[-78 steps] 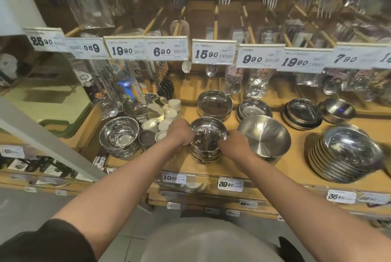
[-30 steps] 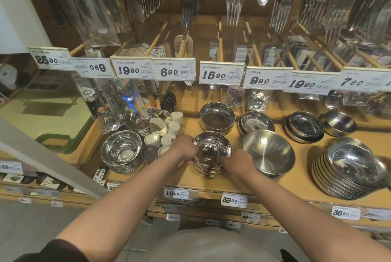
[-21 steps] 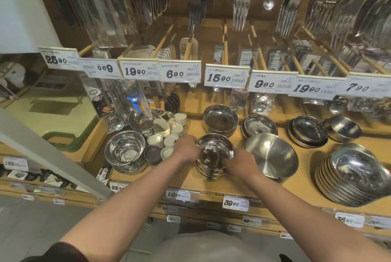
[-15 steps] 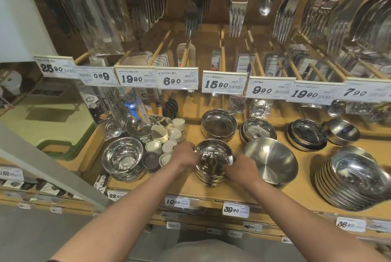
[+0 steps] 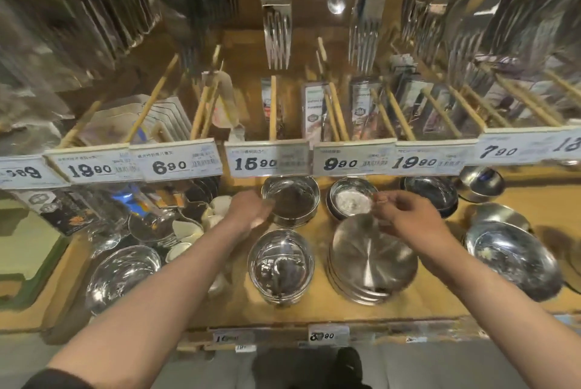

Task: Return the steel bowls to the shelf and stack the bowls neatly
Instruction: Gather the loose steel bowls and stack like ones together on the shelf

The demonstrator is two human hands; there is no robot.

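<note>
Now both hands reach past the near row toward the far bowls. The left hand hangs at the near-left rim of the straight-walled bowl stack, fingers loosely curled and blurred; I cannot tell whether it touches. The right hand hovers with loosely bent fingers, holding nothing, over the far rim of the brushed wide bowls, near the small shallow bowl. Best, I judge, to take a stack by opposite rims and square it gently, since polished steel slides. The mirror-bright nested bowls stand on the wooden shelf, near centre, apparently aligned.
</note>
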